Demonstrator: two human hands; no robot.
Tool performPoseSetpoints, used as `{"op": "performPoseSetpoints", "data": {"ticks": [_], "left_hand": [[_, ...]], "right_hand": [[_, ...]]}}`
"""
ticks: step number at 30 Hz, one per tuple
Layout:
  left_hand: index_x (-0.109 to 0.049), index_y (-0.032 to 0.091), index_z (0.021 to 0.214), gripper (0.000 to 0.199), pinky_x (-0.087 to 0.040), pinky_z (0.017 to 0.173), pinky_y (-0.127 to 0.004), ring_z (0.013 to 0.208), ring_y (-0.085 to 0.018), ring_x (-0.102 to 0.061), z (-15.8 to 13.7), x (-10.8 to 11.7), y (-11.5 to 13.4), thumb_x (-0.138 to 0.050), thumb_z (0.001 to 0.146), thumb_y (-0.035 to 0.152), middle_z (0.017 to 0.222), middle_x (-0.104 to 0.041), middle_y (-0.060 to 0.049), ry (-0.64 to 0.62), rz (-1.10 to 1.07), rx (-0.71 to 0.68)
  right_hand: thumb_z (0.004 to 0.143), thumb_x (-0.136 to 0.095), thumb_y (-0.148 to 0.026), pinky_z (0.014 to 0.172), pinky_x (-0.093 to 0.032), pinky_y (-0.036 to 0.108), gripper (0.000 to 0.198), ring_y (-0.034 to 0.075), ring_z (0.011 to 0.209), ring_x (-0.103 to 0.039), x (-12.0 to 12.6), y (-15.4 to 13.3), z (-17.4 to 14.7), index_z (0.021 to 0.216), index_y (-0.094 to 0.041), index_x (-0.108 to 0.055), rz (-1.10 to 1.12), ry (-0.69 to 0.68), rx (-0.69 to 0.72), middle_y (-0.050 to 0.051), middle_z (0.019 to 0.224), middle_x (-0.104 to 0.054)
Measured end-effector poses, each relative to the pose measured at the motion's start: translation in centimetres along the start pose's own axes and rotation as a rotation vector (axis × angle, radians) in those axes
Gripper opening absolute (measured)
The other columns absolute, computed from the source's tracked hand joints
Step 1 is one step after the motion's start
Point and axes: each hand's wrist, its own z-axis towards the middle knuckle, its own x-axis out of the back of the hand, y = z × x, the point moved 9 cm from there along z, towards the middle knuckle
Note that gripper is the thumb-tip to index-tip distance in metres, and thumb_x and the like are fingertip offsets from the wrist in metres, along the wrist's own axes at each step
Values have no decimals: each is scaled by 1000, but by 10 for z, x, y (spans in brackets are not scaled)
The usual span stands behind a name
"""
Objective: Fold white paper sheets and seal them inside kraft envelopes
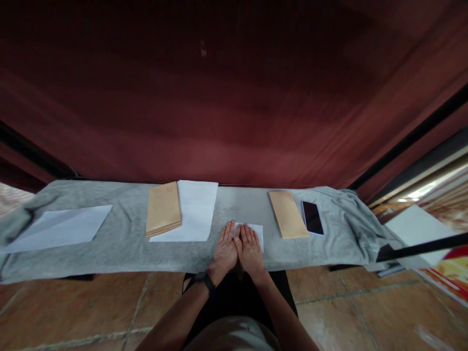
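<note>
Both hands are side by side at the front edge of the cloth-covered table, their inner edges touching. My left hand (225, 249) has its fingers stretched out and holds nothing; a dark watch (205, 281) is on that wrist. My right hand (250, 248) lies over a small white folded paper (259, 233), fingers extended. Part of the paper is hidden under the hands. Left of them, a stack of brown envelopes (163, 208) overlaps larger white sheets (197, 209). To the right lies a single brown envelope (288, 214).
A grey cloth (127, 251) covers the narrow table. A phone (312, 217) rests at the right, and a white sheet (69, 225) at the far left. Behind hangs a dark red curtain (226, 122). A black pole (427, 247) crosses at the right above the tiled floor (325, 312).
</note>
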Motion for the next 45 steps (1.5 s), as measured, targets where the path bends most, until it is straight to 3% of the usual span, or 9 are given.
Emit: {"op": "performPoseSetpoints", "data": {"ticks": [5,19,38,45], "left_hand": [[-37,13,152,60,-27,121,-47,151,-26,-23,0,1,-1,-36,93,16,161,-32,-13,-4,0,22],[-40,4,149,59,-28,121,-47,149,-27,-30,-12,12,-12,-36,99,35,157,-37,-19,64,-4,49],[-36,8,152,59,-30,120,-49,147,-28,-32,-30,14,-26,-34,100,35,156,-39,-17,132,-37,103],[-45,9,146,52,-35,117,-44,144,-25,-40,-13,13,-33,-31,102,33,152,-46,-16,63,-132,88]], "right_hand": [[105,-34,-40,117,-32,47,54,27,143,-41,5,13,-7,146,-8,-47,-46,31,-29,19,153,-44],[104,-34,-44,116,-32,49,62,30,143,-40,10,34,-25,152,-4,-35,-140,134,-14,23,153,-41],[105,-34,-45,114,-32,52,63,33,141,-41,21,65,-49,152,-4,-35,-181,198,-79,25,151,-44],[104,-31,-29,115,-29,50,51,28,143,-39,18,57,-30,150,-10,-39,-107,124,-62,17,153,-45]]}}
